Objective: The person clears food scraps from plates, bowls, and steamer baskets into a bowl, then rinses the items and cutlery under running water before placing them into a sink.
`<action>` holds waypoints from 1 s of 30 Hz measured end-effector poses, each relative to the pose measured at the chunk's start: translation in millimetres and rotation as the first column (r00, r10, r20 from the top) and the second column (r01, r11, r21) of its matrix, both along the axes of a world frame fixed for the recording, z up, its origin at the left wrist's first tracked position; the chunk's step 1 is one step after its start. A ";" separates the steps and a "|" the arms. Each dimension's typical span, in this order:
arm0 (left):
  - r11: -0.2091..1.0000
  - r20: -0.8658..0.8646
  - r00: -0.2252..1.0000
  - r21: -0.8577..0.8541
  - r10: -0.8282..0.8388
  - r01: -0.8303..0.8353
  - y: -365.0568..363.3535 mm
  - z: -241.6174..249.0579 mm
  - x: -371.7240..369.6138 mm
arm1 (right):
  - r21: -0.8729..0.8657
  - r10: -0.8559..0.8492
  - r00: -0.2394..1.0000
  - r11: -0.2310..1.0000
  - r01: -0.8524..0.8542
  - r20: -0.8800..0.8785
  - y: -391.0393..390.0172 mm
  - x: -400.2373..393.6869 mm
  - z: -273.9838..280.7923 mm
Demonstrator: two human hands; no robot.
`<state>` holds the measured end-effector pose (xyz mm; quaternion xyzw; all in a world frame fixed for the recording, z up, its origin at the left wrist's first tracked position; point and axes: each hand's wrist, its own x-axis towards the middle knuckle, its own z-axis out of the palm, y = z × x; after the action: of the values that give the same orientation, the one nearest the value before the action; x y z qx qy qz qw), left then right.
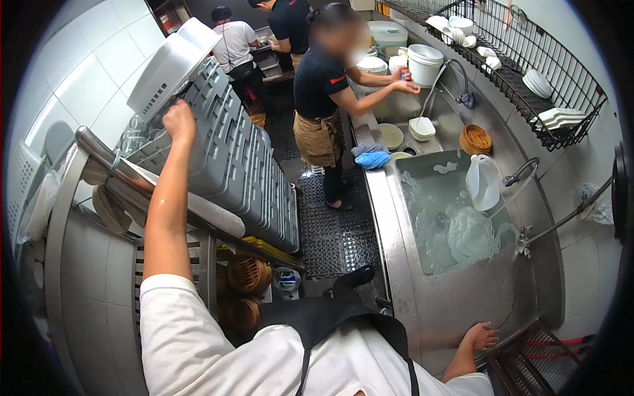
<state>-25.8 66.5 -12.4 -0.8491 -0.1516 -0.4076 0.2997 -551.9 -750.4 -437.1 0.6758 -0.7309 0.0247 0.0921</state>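
While left hand (179,121) grips it, rack stack (246,165) runs away lengthwise.

You look through a strong fisheye: straight lines bow and the corners fall into black vignette. Light is bright, even and overhead, whitening the wall tiles (99,72) and throwing soft glare off the steel sink (462,303) rim. The floor mat (337,231) sits darker. Detail softens toward the edges; one face is blurred.
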 end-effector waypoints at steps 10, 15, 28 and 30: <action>0.999 -0.044 0.998 0.011 -0.047 0.047 -1.2 1.6 -4.2 | -0.001 0.000 0.998 1.000 0.000 0.063 0.8 -0.4 3.9; 1.000 -0.075 0.997 0.009 -0.023 0.024 -2.6 3.6 -6.0 | -0.017 0.019 0.997 1.000 -0.018 0.077 7.3 2.8 12.3; 1.000 -0.086 0.996 0.013 0.006 -0.005 -8.6 5.0 -9.4 | -0.030 0.036 0.996 0.999 -0.034 0.086 5.5 1.1 6.4; 0.999 -0.059 0.998 0.037 -0.001 0.003 -4.7 4.1 -8.4 | -0.065 0.030 0.998 0.998 -0.026 0.061 1.8 -1.0 -1.2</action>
<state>-34.2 61.8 -8.3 -0.8554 -0.1342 -0.3852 0.3191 -552.8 -748.6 -438.3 0.6814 -0.7228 0.0704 0.0908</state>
